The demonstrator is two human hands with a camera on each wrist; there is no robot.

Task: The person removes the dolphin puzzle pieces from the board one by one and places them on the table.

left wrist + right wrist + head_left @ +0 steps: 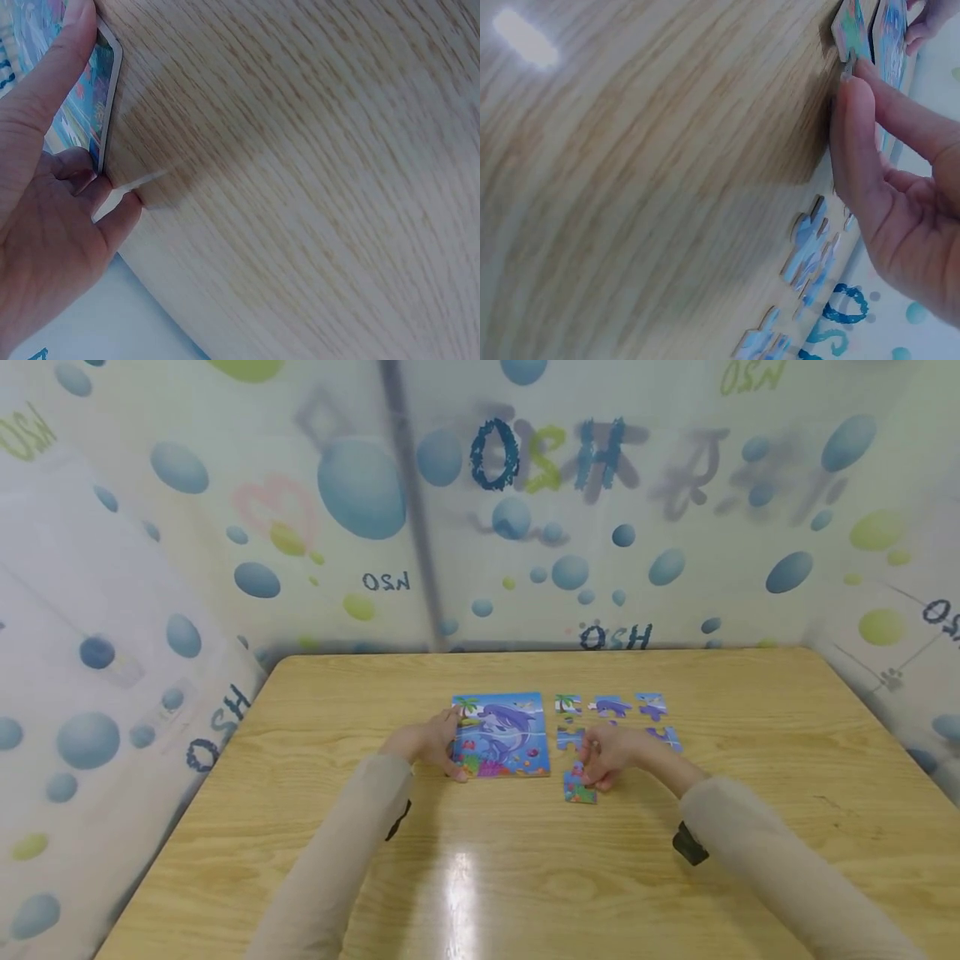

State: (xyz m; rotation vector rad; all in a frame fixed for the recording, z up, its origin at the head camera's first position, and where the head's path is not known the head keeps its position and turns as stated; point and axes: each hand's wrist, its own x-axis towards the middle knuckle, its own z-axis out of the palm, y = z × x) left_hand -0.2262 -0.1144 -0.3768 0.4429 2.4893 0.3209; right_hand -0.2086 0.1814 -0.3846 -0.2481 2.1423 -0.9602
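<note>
A square dolphin puzzle board (501, 735) lies on the table, its picture showing a palm and coral. My left hand (437, 745) holds its left side, the thumb on the near corner and the other fingers curled at the edge in the left wrist view. To the right of the board, my right hand (611, 755) pinches a small puzzle piece (847, 70) between thumb and forefinger; the fingers hide most of it. Right against those fingertips lies a green coral corner piece (579, 792). Whether the two join is hard to tell.
Loose puzzle pieces lie beyond the right hand: a palm piece (567, 703), a dolphin piece (611, 706), a blue piece (651, 704) and another at the right (666, 737). The wooden table (300, 827) ends at a patterned curtain (337, 610).
</note>
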